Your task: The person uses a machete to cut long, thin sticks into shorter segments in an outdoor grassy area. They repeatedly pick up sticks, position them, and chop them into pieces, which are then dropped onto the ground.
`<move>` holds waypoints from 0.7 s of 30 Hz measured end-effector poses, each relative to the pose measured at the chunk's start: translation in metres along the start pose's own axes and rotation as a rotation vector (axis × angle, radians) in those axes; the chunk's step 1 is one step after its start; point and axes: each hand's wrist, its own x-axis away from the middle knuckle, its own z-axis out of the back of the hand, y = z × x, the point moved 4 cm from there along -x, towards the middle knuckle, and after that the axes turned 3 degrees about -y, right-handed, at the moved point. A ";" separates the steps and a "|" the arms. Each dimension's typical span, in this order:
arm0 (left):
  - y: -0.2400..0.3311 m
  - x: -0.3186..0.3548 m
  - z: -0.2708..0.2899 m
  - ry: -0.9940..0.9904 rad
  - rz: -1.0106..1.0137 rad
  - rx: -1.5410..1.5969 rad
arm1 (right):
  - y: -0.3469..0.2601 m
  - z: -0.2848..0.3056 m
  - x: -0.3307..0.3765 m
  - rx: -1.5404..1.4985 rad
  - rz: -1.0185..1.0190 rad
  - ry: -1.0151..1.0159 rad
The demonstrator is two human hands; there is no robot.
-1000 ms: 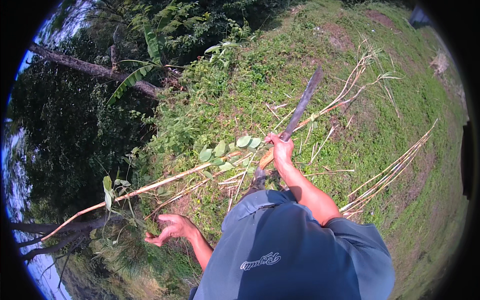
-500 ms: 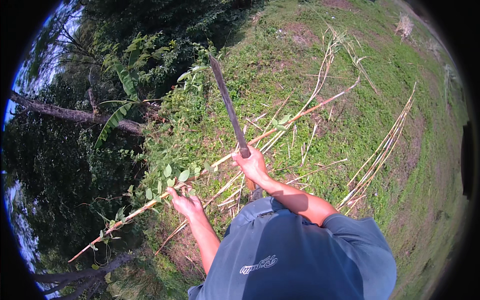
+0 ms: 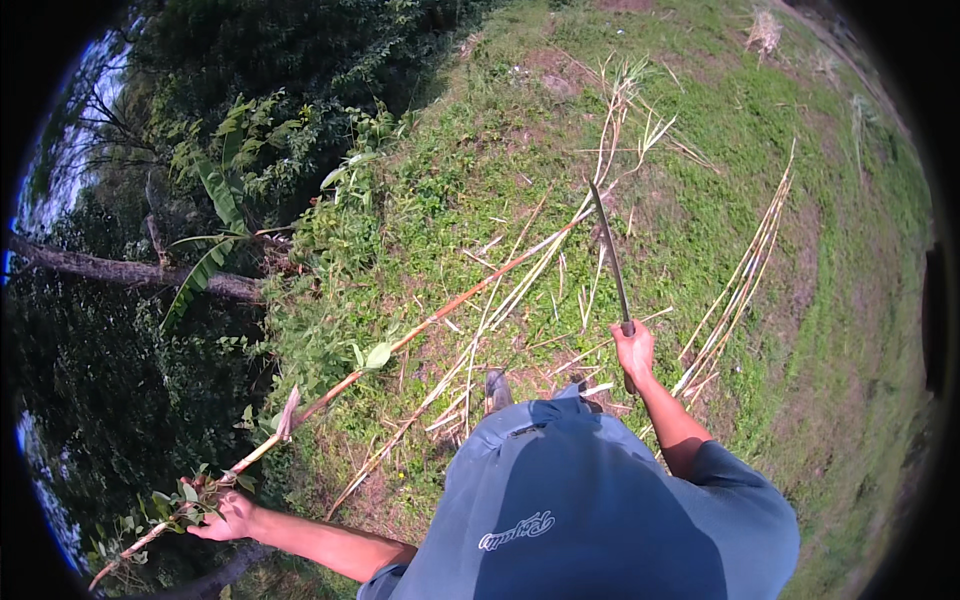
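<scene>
A long reddish-yellow cane stalk (image 3: 440, 312) slants from the lower left up toward the middle of the ground, with green leafy vine (image 3: 172, 508) bunched near its lower end. Far out at the left, my left hand (image 3: 230, 516) is closed around that end, its fingers partly hidden by leaves. My right hand (image 3: 634, 352) grips the handle of a machete (image 3: 612, 255), whose dark blade points up and away. The blade's tip is near the stalk's far end; whether they touch I cannot tell.
Cut pale stalks (image 3: 510, 300) lie scattered on the grass ahead of my feet. Another bundle of stalks (image 3: 745, 270) lies to the right. Dense bushes, a banana plant (image 3: 222, 200) and a leaning tree trunk (image 3: 110, 265) border the left side.
My left hand has moved down and left along the stalk, with leaves now bunched there. My right hand has swung the machete to the right, away from the stalk's middle.
</scene>
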 end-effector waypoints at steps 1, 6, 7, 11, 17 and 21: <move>0.005 0.029 -0.070 0.232 -0.202 -0.068 | 0.011 0.003 0.002 0.004 -0.003 0.007; -0.188 0.129 -0.018 0.065 0.308 0.118 | 0.008 -0.011 0.010 -0.097 -0.015 -0.011; -0.191 0.125 -0.040 0.217 0.327 0.088 | 0.009 -0.008 0.008 -0.099 -0.029 -0.006; -0.093 0.016 -0.117 0.060 -0.059 0.052 | 0.012 0.004 0.008 -0.135 0.118 0.049; -0.025 -0.102 -0.123 -0.205 -0.055 0.205 | -0.058 0.020 -0.044 0.041 0.154 -0.073; -0.025 -0.134 -0.148 -0.290 0.013 0.427 | -0.242 0.108 -0.076 -0.330 0.631 0.227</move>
